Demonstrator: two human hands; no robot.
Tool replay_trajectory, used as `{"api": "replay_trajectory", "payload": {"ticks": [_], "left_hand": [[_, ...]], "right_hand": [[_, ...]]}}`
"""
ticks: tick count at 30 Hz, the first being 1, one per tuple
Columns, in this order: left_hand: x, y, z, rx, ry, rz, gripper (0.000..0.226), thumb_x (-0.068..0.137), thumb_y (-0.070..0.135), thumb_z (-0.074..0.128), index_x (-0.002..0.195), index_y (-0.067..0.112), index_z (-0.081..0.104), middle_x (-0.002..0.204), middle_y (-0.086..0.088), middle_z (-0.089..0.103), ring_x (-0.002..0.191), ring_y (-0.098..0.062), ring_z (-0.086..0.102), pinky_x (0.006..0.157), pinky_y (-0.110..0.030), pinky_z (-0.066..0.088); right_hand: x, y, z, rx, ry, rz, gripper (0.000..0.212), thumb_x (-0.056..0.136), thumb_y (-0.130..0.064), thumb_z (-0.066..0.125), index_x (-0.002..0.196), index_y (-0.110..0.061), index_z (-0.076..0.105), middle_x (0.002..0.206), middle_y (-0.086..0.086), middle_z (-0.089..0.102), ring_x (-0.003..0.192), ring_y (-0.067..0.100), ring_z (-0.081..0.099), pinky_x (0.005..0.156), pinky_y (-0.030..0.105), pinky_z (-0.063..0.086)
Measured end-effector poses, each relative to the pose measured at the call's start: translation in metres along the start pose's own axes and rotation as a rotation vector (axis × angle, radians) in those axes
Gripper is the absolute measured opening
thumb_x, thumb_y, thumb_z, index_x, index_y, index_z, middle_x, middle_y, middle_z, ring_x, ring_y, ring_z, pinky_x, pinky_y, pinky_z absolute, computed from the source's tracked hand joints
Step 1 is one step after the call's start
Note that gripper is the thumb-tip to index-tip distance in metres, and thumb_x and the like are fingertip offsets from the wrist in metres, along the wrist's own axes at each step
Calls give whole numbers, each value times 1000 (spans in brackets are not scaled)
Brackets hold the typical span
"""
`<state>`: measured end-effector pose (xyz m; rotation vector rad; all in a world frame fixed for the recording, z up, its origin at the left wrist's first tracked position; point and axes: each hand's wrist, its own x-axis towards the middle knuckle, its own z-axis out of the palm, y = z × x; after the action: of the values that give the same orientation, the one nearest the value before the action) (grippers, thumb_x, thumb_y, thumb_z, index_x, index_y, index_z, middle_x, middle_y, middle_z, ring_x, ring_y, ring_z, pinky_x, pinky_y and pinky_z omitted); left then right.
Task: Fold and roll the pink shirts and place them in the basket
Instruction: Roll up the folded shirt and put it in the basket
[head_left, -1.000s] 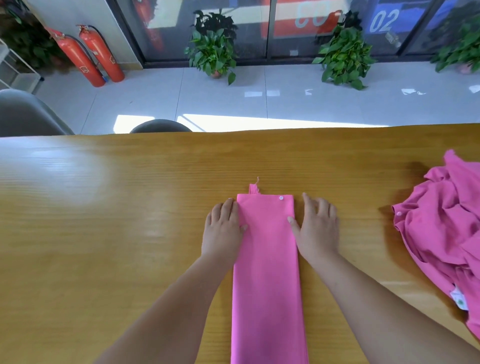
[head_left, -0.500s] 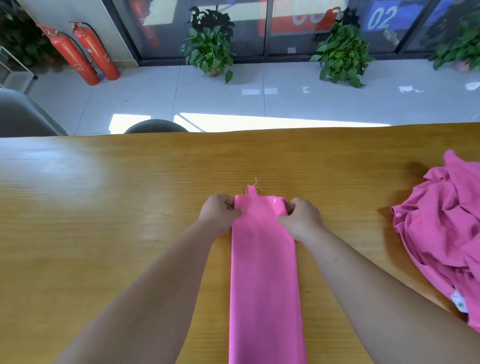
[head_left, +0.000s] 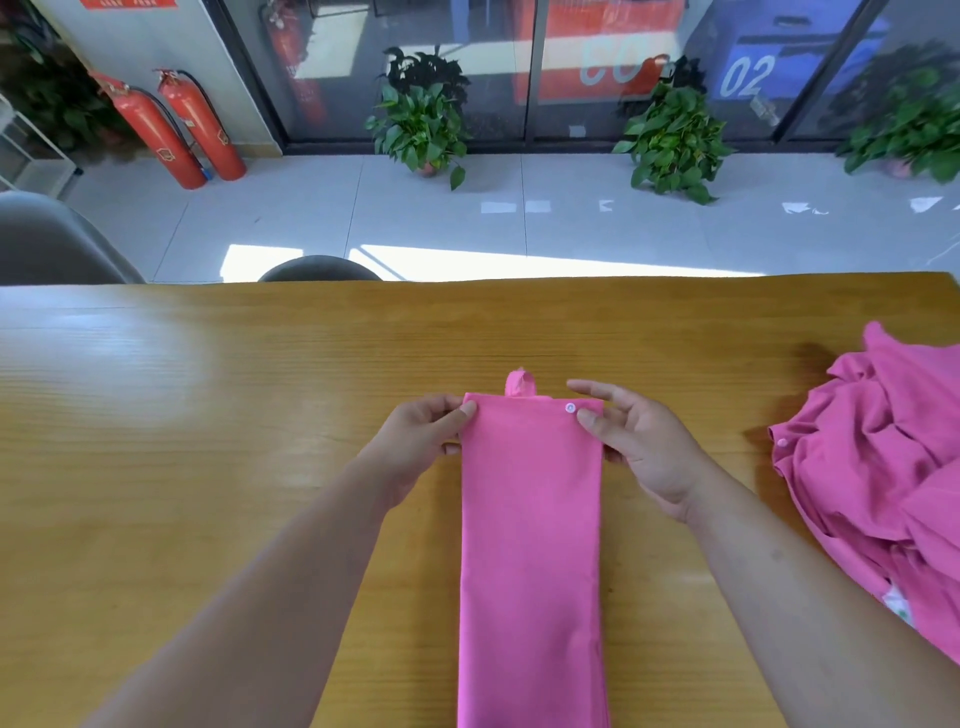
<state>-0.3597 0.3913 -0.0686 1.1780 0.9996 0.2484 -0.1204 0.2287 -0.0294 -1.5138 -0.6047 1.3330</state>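
1. We see the folded pink shirt (head_left: 530, 545) lying flat on the wooden table (head_left: 208, 415) as a long narrow strip, running from the near edge of the view straight away from us.
2. Its far end lies between the two hands, with a small tab of fabric (head_left: 514, 383) poking out past that end.
3. The left hand (head_left: 415, 441) grips the far left corner: the thumb lies on top of the cloth and the fingers curl below it.
4. The right hand (head_left: 644, 447) pinches the far right corner, thumb pressed on top just beside a white button (head_left: 570, 408), one finger stretched along the far edge and the others tucked under the strip's side.
5. Both forearms flank the strip without covering it.
6. A loose heap of pink shirts (head_left: 883, 467) sits at the right of the table, well apart from the strip and from both hands.
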Motion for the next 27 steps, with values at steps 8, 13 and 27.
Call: {"api": "replay_trajectory", "payload": {"ticks": [8,13,27], "left_hand": [[-32,35,6,-152,-9,205,26,98,34,74,103,8,76,98,-8,71,91,-17,62,92,-37,55],[-29,38,11,136,127,224,24,102,33,71,92,12,75,80,1,70,75,-10,61,74,-32,52],[9,19,17,382,332,198,23,102,41,67,88,25,74,80,-3,74,69,-12,63,62,-32,50]], "right_hand": [[-20,-38,6,8,143,-219,46,88,-12,83,129,-27,70,93,5,79,90,17,73,92,34,61],[-8,-29,9,-389,263,-257,37,96,-24,79,126,-41,66,95,-5,81,89,17,76,94,47,60],[18,-8,13,-336,394,-231,30,91,-26,84,113,-34,65,86,-6,80,81,17,75,77,33,56]]}}
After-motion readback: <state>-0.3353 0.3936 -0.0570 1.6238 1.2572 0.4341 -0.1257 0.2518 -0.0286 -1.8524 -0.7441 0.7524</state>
